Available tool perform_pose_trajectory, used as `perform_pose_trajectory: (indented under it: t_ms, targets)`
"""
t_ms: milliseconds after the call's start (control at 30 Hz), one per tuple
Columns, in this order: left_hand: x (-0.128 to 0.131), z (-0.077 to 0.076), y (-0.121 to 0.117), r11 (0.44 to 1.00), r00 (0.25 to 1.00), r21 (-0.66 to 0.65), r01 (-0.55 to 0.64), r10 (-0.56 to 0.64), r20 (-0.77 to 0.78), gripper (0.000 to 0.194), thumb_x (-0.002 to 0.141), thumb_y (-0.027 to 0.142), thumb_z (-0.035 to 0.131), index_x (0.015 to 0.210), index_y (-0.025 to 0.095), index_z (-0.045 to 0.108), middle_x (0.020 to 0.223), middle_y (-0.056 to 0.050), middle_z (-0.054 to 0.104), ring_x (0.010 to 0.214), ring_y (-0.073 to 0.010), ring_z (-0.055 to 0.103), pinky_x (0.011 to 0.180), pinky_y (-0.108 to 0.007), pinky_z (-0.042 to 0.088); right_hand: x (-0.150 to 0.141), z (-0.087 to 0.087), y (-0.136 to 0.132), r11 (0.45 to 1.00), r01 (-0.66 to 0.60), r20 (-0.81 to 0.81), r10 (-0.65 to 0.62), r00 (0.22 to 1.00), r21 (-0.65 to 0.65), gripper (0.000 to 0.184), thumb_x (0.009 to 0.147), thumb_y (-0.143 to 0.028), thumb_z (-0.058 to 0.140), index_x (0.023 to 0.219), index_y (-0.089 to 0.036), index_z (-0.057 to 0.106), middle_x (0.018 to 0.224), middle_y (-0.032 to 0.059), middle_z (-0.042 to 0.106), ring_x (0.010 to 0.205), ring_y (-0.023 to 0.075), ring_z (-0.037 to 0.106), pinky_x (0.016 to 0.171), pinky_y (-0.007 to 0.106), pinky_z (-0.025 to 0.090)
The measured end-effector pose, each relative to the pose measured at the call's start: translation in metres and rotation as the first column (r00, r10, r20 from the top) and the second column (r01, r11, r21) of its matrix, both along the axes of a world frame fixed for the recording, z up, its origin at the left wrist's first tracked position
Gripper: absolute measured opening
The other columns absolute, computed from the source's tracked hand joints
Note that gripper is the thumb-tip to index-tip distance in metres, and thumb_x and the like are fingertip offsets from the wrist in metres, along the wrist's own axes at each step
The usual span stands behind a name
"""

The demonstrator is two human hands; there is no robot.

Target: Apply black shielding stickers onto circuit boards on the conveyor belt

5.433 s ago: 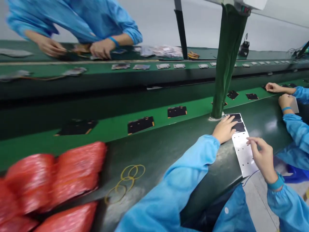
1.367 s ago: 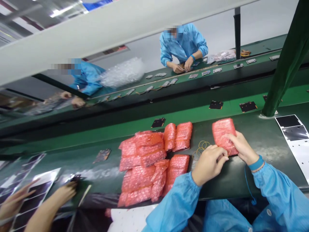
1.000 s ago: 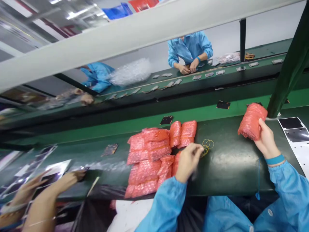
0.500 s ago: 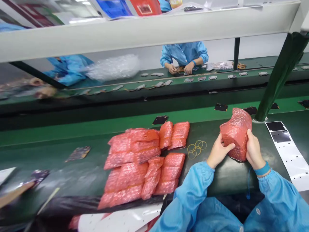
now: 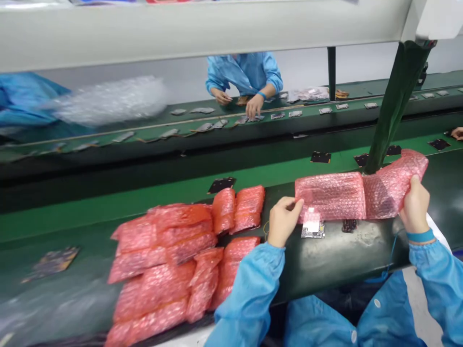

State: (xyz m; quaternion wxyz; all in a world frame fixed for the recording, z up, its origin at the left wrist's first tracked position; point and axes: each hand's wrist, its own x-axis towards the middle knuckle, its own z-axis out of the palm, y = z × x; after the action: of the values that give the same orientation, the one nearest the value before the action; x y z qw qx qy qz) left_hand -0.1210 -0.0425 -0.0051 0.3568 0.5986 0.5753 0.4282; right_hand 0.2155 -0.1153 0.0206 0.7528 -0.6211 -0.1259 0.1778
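A long strip of pink bubble wrap point(image 5: 347, 193) is stretched out flat between my two hands over the dark green bench. My left hand point(image 5: 282, 220) pinches its left end. My right hand point(image 5: 415, 205) grips its right end, which is raised and still curled. Two small circuit boards point(image 5: 313, 228) lie on the bench just below the strip's lower edge, the second one point(image 5: 349, 225) dark and smaller. Both my arms are in blue sleeves.
A pile of rolled pink bubble-wrap bundles point(image 5: 181, 250) fills the bench to my left. Black boards point(image 5: 221, 184) ride the green conveyor behind. A dark green post point(image 5: 392, 108) stands at the right. A person in blue point(image 5: 244, 77) works at the far belt.
The rolled pink bundle I held in both hands has been unrolled into a long strip, my hands have spread apart, and small boards now lie on the bench beneath it.
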Motion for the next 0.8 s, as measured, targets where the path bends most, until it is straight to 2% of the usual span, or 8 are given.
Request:
perform_pose_trajectory:
  t_ms: [67, 200, 300, 433, 533, 633, 733, 800]
  targets:
    - [-0.007, 0.016, 0.006, 1.000, 0.999, 0.028, 0.002, -0.001, -0.050, 0.028, 0.071, 0.048, 0.080, 0.069, 0.021, 0.071, 0.083, -0.004, 0.072, 0.085, -0.0224, 0.063, 0.083, -0.032, 0.050, 0.013, 0.011, -0.002, 1.000, -0.015, 0.112, 0.014, 0.994, 0.006, 0.049, 0.085, -0.061, 0.075, 0.066, -0.022, 0.051, 0.063, -0.0050, 0.050, 0.060, 0.0117, 0.043, 0.052, 0.027, 0.035]
    - [-0.014, 0.046, 0.017, 0.999, 0.998, 0.031, 0.036, -0.034, -0.046, 0.032, 0.073, 0.049, 0.076, 0.068, 0.021, 0.061, 0.066, 0.003, 0.057, 0.067, -0.0156, 0.052, 0.067, -0.027, 0.042, 0.032, 0.034, -0.006, 0.996, -0.078, 0.287, 0.064, 0.956, 0.038, 0.050, 0.086, -0.058, 0.075, 0.063, -0.023, 0.047, 0.061, -0.0071, 0.040, 0.058, 0.0101, 0.034, 0.051, 0.026, 0.029]
    - [-0.017, 0.066, 0.022, 0.998, 0.998, 0.047, 0.034, -0.036, 0.042, 0.033, 0.075, 0.049, 0.070, 0.070, 0.022, 0.052, 0.065, 0.005, 0.050, 0.062, -0.0127, 0.046, 0.061, -0.025, 0.038, 0.045, 0.054, -0.011, 0.996, -0.061, 0.328, 0.035, 0.944, 0.071, 0.045, 0.087, -0.051, 0.075, 0.062, -0.023, 0.050, 0.062, -0.0063, 0.040, 0.059, 0.0101, 0.033, 0.053, 0.026, 0.029]
    - [-0.013, 0.089, 0.026, 0.993, 0.974, 0.118, -0.013, -0.014, 0.226, 0.029, 0.073, 0.042, 0.072, 0.070, 0.022, 0.051, 0.066, 0.005, 0.049, 0.060, -0.0111, 0.041, 0.058, -0.022, 0.036, 0.062, 0.090, -0.020, 0.994, 0.002, 0.396, -0.046, 0.917, 0.110, 0.038, 0.091, -0.040, 0.072, 0.063, -0.020, 0.054, 0.063, -0.0047, 0.044, 0.060, 0.0097, 0.035, 0.054, 0.026, 0.031]
    - [-0.004, 0.101, 0.027, 0.990, 0.942, 0.141, 0.008, -0.055, 0.331, 0.027, 0.071, 0.036, 0.076, 0.068, 0.021, 0.053, 0.064, 0.005, 0.051, 0.059, -0.0103, 0.041, 0.055, -0.020, 0.036, 0.073, 0.115, -0.028, 0.993, -0.004, 0.451, -0.051, 0.891, 0.122, 0.037, 0.094, -0.031, 0.069, 0.062, -0.020, 0.053, 0.064, -0.0040, 0.044, 0.060, 0.0091, 0.036, 0.055, 0.027, 0.029]
    - [0.004, 0.112, 0.028, 0.988, 0.899, 0.147, 0.040, -0.100, 0.426, 0.028, 0.072, 0.035, 0.080, 0.069, 0.020, 0.056, 0.066, 0.004, 0.054, 0.059, -0.0096, 0.044, 0.055, -0.020, 0.038, 0.076, 0.135, -0.036, 0.991, -0.025, 0.537, -0.049, 0.842, 0.129, 0.043, 0.095, -0.026, 0.068, 0.058, -0.021, 0.046, 0.063, -0.0052, 0.039, 0.058, 0.0076, 0.030, 0.056, 0.028, 0.024]
    - [0.016, 0.131, 0.028, 0.978, 0.854, 0.192, 0.079, -0.166, 0.493, 0.030, 0.077, 0.039, 0.084, 0.076, 0.020, 0.061, 0.072, 0.003, 0.058, 0.064, -0.0110, 0.052, 0.060, -0.021, 0.045, 0.068, 0.156, -0.045, 0.990, -0.051, 0.594, -0.038, 0.804, 0.131, 0.046, 0.097, -0.024, 0.066, 0.058, -0.021, 0.043, 0.064, -0.0060, 0.035, 0.058, 0.0069, 0.027, 0.057, 0.029, 0.021]
    - [0.031, 0.147, 0.022, 0.955, 0.814, 0.258, 0.148, -0.266, 0.516, 0.033, 0.078, 0.043, 0.087, 0.083, 0.020, 0.065, 0.078, 0.002, 0.061, 0.071, -0.0132, 0.059, 0.067, -0.023, 0.050, 0.058, 0.172, -0.053, 0.989, -0.055, 0.600, -0.039, 0.799, 0.137, 0.044, 0.097, -0.024, 0.067, 0.059, -0.020, 0.046, 0.066, -0.0050, 0.039, 0.061, 0.0071, 0.033, 0.059, 0.029, 0.023]
